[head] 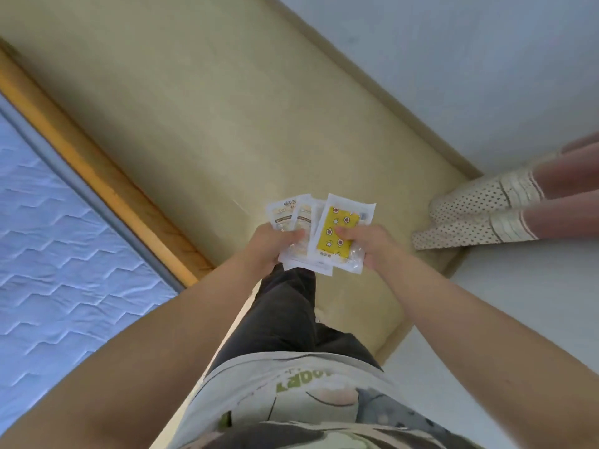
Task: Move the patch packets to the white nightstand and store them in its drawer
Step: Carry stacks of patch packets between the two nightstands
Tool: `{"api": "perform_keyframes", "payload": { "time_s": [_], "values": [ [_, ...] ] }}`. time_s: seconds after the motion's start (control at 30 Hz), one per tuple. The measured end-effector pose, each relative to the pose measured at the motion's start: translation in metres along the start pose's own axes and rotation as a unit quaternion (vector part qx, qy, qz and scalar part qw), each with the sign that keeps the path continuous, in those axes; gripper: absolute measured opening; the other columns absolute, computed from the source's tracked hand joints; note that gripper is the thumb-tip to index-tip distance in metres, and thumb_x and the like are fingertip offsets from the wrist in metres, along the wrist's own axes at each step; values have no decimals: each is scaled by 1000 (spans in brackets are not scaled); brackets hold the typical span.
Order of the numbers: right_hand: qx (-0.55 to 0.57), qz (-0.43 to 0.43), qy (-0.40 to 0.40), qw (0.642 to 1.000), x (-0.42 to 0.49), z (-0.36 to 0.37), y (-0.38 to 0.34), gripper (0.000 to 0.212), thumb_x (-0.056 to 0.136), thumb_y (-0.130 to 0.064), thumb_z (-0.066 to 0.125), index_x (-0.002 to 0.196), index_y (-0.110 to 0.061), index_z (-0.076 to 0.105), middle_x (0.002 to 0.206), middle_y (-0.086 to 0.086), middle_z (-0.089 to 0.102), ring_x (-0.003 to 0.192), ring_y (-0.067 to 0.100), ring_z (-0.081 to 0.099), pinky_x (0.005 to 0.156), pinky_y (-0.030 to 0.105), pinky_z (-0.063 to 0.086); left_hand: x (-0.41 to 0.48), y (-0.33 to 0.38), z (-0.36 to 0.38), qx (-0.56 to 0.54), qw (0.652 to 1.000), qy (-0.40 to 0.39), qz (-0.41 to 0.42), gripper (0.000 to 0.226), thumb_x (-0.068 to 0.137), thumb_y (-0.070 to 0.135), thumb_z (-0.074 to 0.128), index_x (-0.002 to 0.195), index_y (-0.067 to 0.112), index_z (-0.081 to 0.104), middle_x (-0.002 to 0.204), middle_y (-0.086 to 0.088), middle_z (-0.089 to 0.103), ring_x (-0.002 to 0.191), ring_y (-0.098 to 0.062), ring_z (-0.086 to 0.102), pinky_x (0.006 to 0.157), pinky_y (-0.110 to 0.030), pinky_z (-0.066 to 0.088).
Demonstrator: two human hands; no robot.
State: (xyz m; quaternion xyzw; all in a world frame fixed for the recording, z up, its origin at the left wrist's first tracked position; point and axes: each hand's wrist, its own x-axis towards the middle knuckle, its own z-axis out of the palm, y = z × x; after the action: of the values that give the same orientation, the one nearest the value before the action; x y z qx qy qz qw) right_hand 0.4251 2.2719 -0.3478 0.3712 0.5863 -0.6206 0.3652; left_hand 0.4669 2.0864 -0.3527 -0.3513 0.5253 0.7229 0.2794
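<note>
Two hands on the bundle, and that's the whole story right now. You've got the patch packets (311, 222) fanned out in front of your waist, above the beige floor (227, 108). Your left hand (275, 246) is curled round the white ones, thumb across their faces. Your right hand (368, 246) pinches the yellow star-printed packet (338, 233) on top, thumb over it, fingers tucked underneath.

The fan is loose, with corners sticking out at different angles, and these packets look slick, so I'd say one could slide free as you walk. Square them into a single stack and clamp it thumb on top, fingers below. One hand could then carry it, leaving the other for the drawer handle.

No white nightstand in view from here, so lift your eyes and find it before you step off. Mind your route: the mattress (64, 238) and its wooden bed frame (97, 163) run along your left, and someone in dotted slippers (470, 215) stands close on your right by the wall (453, 59). Carry the packets flat and low, and don't let go until they're over the open drawer.
</note>
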Motion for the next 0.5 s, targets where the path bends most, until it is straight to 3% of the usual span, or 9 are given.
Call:
{"api": "perform_keyframes", "payload": {
  "time_s": [0.1, 0.23, 0.33, 0.5],
  "values": [
    [-42, -5, 5, 999, 33, 25, -54, 32, 74, 3, 75, 105, 1, 66, 107, 16, 69, 95, 32, 68, 89, 52, 52, 30, 47, -13, -6, 1000, 10, 2, 17, 84, -3, 66, 95, 9, 66, 88, -3, 74, 74, -19, 73, 60, -30, 58],
    [-56, 1, -18, 998, 79, 75, -138, 31, 77, 6, 71, 107, 3, 64, 109, 17, 68, 97, 32, 67, 87, 52, 52, 84, 120, -39, -34, 999, 34, -1, 17, 84, 0, 68, 98, 10, 66, 100, -9, 72, 90, -27, 70, 84, -41, 56],
    [-62, 27, -12, 998, 107, 119, -200, 28, 81, 5, 68, 108, 1, 63, 109, 14, 68, 99, 31, 67, 82, 48, 53, 120, 174, -60, -70, 996, 58, -5, 19, 85, 2, 67, 103, 8, 65, 107, -13, 69, 96, -31, 67, 90, -45, 53],
    [-82, 70, -42, 993, 138, 190, -285, 17, 88, 0, 62, 105, -4, 62, 110, 12, 68, 91, 27, 67, 71, 44, 54, 158, 251, -98, -142, 987, 75, 4, 24, 89, 6, 64, 112, 4, 63, 112, -15, 68, 97, -30, 66, 89, -43, 54]
  ]
}}
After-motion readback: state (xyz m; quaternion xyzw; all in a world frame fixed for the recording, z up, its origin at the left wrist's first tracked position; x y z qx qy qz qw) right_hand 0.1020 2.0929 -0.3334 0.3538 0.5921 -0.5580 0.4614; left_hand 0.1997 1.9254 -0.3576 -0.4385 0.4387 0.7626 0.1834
